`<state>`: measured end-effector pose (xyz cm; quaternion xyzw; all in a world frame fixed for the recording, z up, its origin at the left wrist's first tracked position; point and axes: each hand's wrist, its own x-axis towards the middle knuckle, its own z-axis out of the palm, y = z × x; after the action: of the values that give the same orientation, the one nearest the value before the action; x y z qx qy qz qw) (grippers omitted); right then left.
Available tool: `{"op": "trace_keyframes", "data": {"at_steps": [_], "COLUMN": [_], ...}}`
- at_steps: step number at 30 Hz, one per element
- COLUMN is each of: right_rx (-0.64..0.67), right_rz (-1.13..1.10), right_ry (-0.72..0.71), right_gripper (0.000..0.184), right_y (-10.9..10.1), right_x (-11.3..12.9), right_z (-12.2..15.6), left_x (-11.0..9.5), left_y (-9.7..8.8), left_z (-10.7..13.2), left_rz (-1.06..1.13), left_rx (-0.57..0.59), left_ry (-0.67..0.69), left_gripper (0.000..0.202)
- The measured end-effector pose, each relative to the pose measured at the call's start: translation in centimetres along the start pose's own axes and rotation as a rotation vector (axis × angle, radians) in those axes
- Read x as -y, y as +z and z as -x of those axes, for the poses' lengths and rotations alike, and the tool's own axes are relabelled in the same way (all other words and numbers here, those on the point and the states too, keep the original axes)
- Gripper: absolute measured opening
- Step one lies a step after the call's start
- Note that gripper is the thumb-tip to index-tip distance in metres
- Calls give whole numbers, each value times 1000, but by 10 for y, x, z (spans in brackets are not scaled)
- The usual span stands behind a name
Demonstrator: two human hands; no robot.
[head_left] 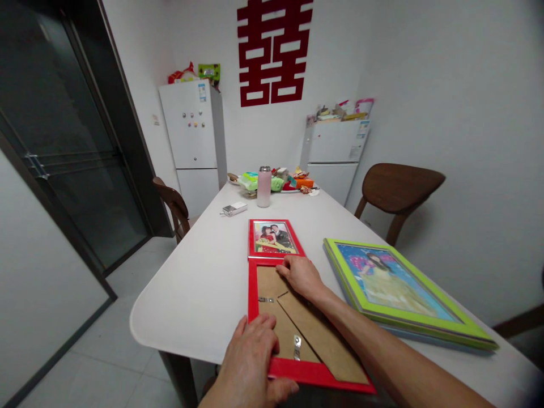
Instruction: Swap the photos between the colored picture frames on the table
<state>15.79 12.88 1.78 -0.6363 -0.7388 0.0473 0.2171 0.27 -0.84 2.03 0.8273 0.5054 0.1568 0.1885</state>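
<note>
A red picture frame (310, 371) lies face down near the front edge of the white table (199, 283), its brown backing board (314, 334) up. My left hand (250, 357) rests on the frame's near left corner, thumb under the edge and fingers flat on the backing. My right hand (301, 275) lies on the frame's far edge, fingers curled over the rim. Just beyond it sits a smaller red frame (272, 238), face up, holding a photo of two people.
A large green-framed picture (395, 289) lies to the right. Farther back on the table are a pink bottle (264, 186), a small silver device (234, 209) and a heap of snacks (276, 180). Wooden chairs (397, 190) flank the table; two white fridges (193, 141) stand behind.
</note>
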Motion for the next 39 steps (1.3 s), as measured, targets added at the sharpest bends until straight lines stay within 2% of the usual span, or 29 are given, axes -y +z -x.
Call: {"op": "trace_keyframes", "data": {"at_steps": [3,7,10,13,15,17,19,20,23,25,28,29,31,34,37,39], "right_rx": [-5,-11,-76,-207,-155,23,188,197,48,-61,-184,-225,-300,-301,-287,-281], "right_rz": [-69,-387,-684,-986,-1253,-1512,-1728,-1840,-2043,-2072,-1989,-1931,-1769,-1541,-1295,-1125], "right_ry": [-62,-76,107,344,418,391,401,390,404,393,404,438,527,524,543,541], "right_gripper": [27,25,29,36,38,40,42,41,43,52,65,68,70,69,65,59], "right_y": [-17,-43,-54,-52,-43,-31,-20,-16,-17,-29,-57,-68,-87,-109,-119,-120], "right_x": [-2,-14,-31,-39,-29,-7,20,32,52,48,17,3,-29,-77,-119,-144], "right_z": [11,40,67,93,107,117,121,122,119,116,108,104,95,82,72,68], "left_x": [-9,-15,-10,-7,-12,-24,-41,-49,-68,-74,-76,-76,-76,-78,-84,-90], "left_y": [8,22,18,2,-9,-13,-10,-7,-1,-7,-27,-32,-33,-15,16,34], "left_z": [-5,-12,-9,-3,-1,-1,-3,-5,-10,-14,-24,-28,-39,-61,-86,-100], "left_rz": [-76,-103,-76,21,172,437,773,930,1212,1271,1326,1351,1398,1426,1384,1295], "left_rx": [28,33,-3,-148,-281,-440,-576,-621,-639,-658,-697,-662,-523,-340,-265,-260], "left_ry": [50,131,189,230,201,135,55,17,-64,-78,-52,-42,-30,10,100,142], "left_gripper": [56,48,49,46,32,18,21,25,34,40,58,63,70,73,65,57]}}
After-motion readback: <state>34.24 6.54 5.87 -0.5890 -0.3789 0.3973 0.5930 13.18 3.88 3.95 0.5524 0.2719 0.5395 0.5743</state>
